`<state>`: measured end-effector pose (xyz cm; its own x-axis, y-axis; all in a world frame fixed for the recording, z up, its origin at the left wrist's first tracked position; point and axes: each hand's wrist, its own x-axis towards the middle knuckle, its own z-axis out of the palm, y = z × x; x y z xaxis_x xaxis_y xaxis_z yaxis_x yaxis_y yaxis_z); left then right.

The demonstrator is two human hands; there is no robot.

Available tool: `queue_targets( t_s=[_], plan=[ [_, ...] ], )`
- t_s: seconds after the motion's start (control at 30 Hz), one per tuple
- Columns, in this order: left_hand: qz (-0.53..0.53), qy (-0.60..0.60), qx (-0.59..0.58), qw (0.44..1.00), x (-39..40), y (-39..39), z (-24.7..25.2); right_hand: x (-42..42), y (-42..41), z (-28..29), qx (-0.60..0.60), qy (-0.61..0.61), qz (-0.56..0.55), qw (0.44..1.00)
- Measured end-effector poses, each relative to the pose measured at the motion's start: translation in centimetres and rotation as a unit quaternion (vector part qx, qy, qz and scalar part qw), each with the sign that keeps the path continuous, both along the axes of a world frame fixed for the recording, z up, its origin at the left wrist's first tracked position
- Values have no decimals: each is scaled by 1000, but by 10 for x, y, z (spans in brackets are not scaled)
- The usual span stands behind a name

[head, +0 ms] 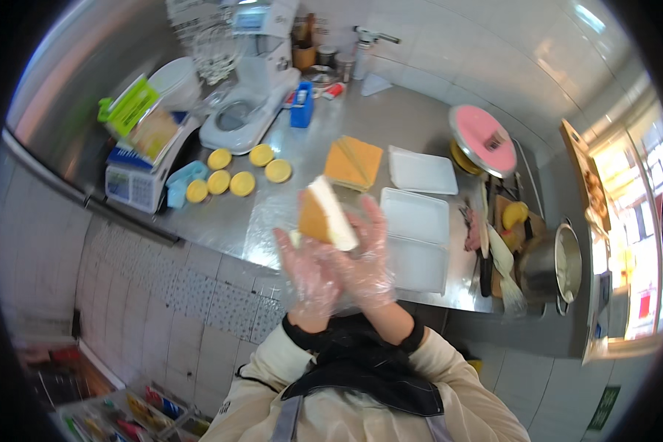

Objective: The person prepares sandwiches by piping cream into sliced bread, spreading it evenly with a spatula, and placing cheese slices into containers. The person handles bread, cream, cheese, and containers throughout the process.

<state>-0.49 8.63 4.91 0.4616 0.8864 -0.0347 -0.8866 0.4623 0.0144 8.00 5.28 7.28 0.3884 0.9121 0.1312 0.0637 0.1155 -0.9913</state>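
Both my left hand (312,276) and my right hand (370,271) wear clear plastic gloves. Between them, above the front of the steel table, they hold a tilted piece of layered sponge cake (316,216) with a thick white cream side. Some fingers are hidden behind it. Just beyond lies a stack of square yellow sponge sheets (353,160), its top marked by a diagonal line. To the right of my hands are white rectangular trays: one farther back (422,171), one in the middle (414,215) and one in front (417,265), partly behind my right hand.
Several yellow-topped round tubs (242,183) stand left, near a digital scale (132,185) and a stand mixer (251,94). On the right are a pink-topped cake turntable (483,135), a filled piping bag (505,265) and a steel pot (547,265). A blowtorch (363,52) stands by the wall.
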Motion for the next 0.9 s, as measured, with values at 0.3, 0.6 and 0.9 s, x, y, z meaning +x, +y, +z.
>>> queue_targets(
  t_s=[0.3, 0.6, 0.9],
  plan=[
    [81, 131, 83, 985, -24, 25, 26, -26, 42, -6, 51, 184, 64, 979],
    [105, 458, 120, 875, -126, 11, -69, 58, 39, -84, 10, -48, 86, 995],
    [116, 489, -10, 864, -189, -41, -93, 51, 69, -149, -35, -386, 220, 895]
  ],
)
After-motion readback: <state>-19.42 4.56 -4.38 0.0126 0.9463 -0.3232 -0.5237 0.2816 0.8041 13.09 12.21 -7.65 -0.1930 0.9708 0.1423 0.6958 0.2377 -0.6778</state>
